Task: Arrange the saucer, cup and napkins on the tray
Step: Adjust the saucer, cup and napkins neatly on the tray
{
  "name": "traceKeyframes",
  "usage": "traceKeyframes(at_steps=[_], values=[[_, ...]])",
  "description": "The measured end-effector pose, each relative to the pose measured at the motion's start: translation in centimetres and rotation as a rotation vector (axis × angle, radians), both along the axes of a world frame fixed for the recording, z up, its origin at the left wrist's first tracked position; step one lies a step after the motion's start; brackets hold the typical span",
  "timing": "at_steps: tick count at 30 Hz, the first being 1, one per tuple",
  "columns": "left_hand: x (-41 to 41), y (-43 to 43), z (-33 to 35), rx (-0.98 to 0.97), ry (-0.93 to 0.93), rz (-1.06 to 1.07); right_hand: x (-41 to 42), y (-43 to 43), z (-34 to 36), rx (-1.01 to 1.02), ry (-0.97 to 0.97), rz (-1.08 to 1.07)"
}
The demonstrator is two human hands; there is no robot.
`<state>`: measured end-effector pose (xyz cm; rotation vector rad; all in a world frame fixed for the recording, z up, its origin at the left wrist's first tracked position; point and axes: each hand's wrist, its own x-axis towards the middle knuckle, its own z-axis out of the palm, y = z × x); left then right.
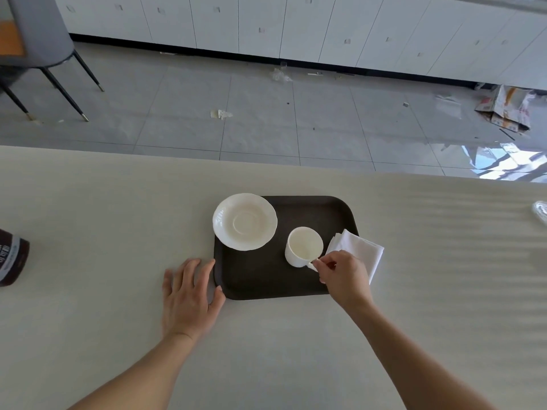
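White ceramic cup (304, 247) is stood upright on dark rectangular tray (263, 279), mouth up, handle pointed toward the viewer and pinched by right hand (344, 276). Left hand (189, 297) is laid flat, fingers spread, at the tray's edge. Jar label (7, 257) unreadable.

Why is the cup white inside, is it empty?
Empty. The upright cup shows only its bare pale inside, with no drink; right hand fingers pinch its handle.
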<state>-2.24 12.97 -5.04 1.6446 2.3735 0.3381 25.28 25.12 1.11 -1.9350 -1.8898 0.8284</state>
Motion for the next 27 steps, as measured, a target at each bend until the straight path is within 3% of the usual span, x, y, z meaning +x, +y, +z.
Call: traceKeyframes(at_steps=[15, 27], values=[[-0.1, 0.1, -0.2, 0.005, 0.002, -0.002, -3.9, 3.3, 0.3, -0.076, 0.156, -0.249], [-0.2, 0.1, -0.4, 0.014, 0.002, -0.007, -5.6, 4.1, -0.2, -0.063, 0.136, -0.293]])
